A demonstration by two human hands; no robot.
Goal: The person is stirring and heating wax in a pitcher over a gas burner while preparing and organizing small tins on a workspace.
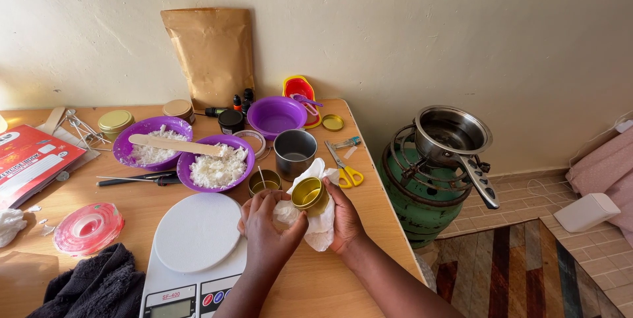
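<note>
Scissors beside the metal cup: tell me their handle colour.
Yellow handles on the scissors, clearest in the head view.

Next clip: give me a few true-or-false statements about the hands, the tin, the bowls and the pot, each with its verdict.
1. The right hand holds a gold tin in white tissue. True.
2. The left hand rests on the scale. False: it is at the tissue.
3. Two purple bowls hold white flakes. True.
4. The scissors have red handles. False: yellow.
5. The steel pot sits on a green gas cylinder. True.
</note>
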